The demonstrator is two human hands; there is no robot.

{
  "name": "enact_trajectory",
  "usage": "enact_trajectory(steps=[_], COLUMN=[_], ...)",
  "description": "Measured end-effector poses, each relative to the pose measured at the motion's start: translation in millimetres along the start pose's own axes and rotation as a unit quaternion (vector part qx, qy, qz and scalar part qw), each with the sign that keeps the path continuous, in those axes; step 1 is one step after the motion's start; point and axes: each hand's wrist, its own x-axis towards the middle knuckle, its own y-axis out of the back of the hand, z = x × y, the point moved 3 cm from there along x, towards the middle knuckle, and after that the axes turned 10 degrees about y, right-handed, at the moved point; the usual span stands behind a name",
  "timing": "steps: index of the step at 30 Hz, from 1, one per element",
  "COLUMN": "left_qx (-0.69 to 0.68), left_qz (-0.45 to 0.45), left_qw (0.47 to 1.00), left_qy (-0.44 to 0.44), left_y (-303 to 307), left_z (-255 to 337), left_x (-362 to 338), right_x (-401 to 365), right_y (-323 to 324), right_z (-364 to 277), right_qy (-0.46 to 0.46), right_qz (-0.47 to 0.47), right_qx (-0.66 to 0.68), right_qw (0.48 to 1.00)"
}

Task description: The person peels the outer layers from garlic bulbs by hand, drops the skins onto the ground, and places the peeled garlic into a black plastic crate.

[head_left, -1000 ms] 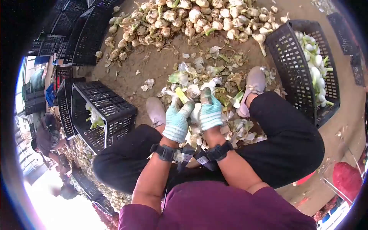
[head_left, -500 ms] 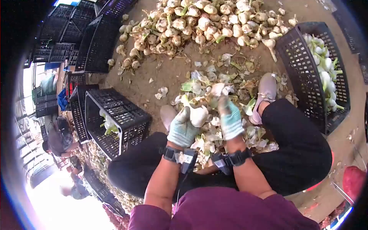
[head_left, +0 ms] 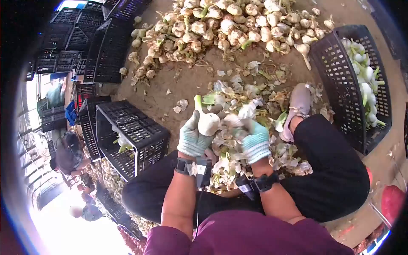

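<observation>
A produce-sorting yard: heaped bulbs (head_left: 221, 21) on dirt among black crates (head_left: 131, 136).

Light: the dirt floor (head_left: 187, 80) is lit by even daylight; shadows are kept soft.
Glare: the lower-left corner is blown out to white.
Edges: a black fisheye rim is seen; the crates (head_left: 131, 131) are bent.
Blur: the right hand (head_left: 255, 142) is slightly smeared.

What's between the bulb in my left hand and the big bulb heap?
Head view: between bulb and heap, dirt floor littered with peeled skins.
</observation>
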Motion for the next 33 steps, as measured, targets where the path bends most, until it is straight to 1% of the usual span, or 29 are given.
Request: enact_trajectory(steps=[1, 2, 3, 4, 5, 6, 7, 8, 10, 11, 12, 13, 14, 15, 16, 17, 18, 19, 20, 21, 22, 24, 25, 26, 27, 28, 31, 32, 33], left_qx=[-0.009, -0.017, -0.066, -0.115, -0.032, 0.049, 0.086, 0.122, 0.251, 0.267, 0.284, 0.412, 0.426, 0.486, 0.551, 0.608, 0.689, 0.717, 0.735, 0.75, 0.756, 0.78, 0.782, 0.796, 0.809, 0.809, 0.769, 0.801, 0.744], left_qz=[0.002, 0.003, 0.011, 0.034, 0.054, 0.077, -0.017, -0.108, -0.179, -0.212, -0.245, -0.168, -0.117, -0.023, 0.081, 0.174, 0.247, 0.316, 0.367, 0.425, 0.453, 0.459, 0.456, 0.456, 0.457, 0.459, 0.332, 0.258, 0.207], left_qw=[1.0, 0.999, 0.998, 0.993, 0.998, 0.994, 0.994, 0.985, 0.951, 0.94, 0.927, 0.894, 0.894, 0.865, 0.815, 0.747, 0.612, 0.503, 0.475, 0.409, 0.385, 0.344, 0.346, 0.33, 0.314, 0.315, 0.478, 0.466, 0.599], left_qy=[-0.022, -0.045, -0.005, 0.011, -0.027, -0.066, -0.066, -0.061, -0.017, -0.004, 0.007, -0.05, -0.082, -0.122, -0.16, -0.204, -0.3, -0.365, -0.314, -0.3, -0.273, -0.251, -0.248, -0.223, -0.196, -0.191, -0.264, -0.274, -0.214], left_y=[1, 3, 17, 27, 18, 4, -32, -76, -140, -163, -176, -172, -162, -142, -120, -101, -79, -62, -56, -45, -34, -21, -16, -18, -17, -15, -15, -22, -16], left_z=[3, 7, 11, 10, 14, 14, 12, 8, -2, -2, 0, 10, 19, 33, 52, 75, 100, 121, 140, 158, 173, 195, 199, 200, 200, 197, 176, 158, 137], left_x=[0, 0, 8, 19, 31, 43, 47, 43, 30, 27, 27, 40, 58, 80, 99, 116, 129, 141, 150, 165, 181, 211, 222, 229, 231, 226, 193, 167, 147], right_x=[6, 11, 4, 11, 11, 9, 7, 6, 9, 14, 16, 16, 16, 18, 17, 17, 21, 25, 28, 28, 26, 32, 34, 35, 38, 39, 44, 43, 42], right_y=[2, -1, 10, -6, -7, -8, -9, -13, 1, -3, -1, -1, 2, 10, 12, 8, 5, 7, 8, 4, -1, -2, -2, 0, 3, 2, 3, 1, 3], right_z=[32, 64, 19, 63, 60, 56, 34, 62, 28, 86, 64, 54, 46, 25, 32, 45, 55, 39, 28, 40, 53, 55, 60, 64, 67, 63, 52, 56, 54], right_qy=[-0.046, -0.092, 0.015, -0.094, -0.044, 0.007, -0.061, -0.031, -0.032, 0.072, -0.027, -0.056, -0.086, -0.075, -0.029, -0.058, -0.085, -0.088, -0.124, -0.108, -0.094, -0.087, -0.123, -0.158, -0.158, -0.11, -0.074, -0.115, -0.03], right_qz=[0.056, 0.109, 0.084, 0.217, 0.152, 0.086, 0.049, 0.06, -0.005, -0.021, 0.068, 0.109, 0.15, 0.113, 0.16, 0.153, 0.147, 0.109, 0.048, 0.063, 0.078, 0.063, 0.059, 0.053, 0.043, 0.086, 0.043, 0.066, 0.049], right_qx=[0.134, 0.265, -0.024, 0.387, 0.255, 0.114, 0.121, 0.149, -0.019, -0.102, 0.119, 0.139, 0.159, 0.015, -0.011, 0.052, 0.114, 0.068, 0.061, 0.067, 0.072, 0.052, 0.062, 0.07, 0.044, 0.061, -0.037, 0.025, -0.047], right_qw=[0.988, 0.954, 0.996, 0.891, 0.954, 0.99, 0.99, 0.987, 0.999, 0.992, 0.99, 0.983, 0.972, 0.991, 0.987, 0.985, 0.979, 0.988, 0.989, 0.99, 0.99, 0.993, 0.989, 0.984, 0.986, 0.988, 0.996, 0.991, 0.997])
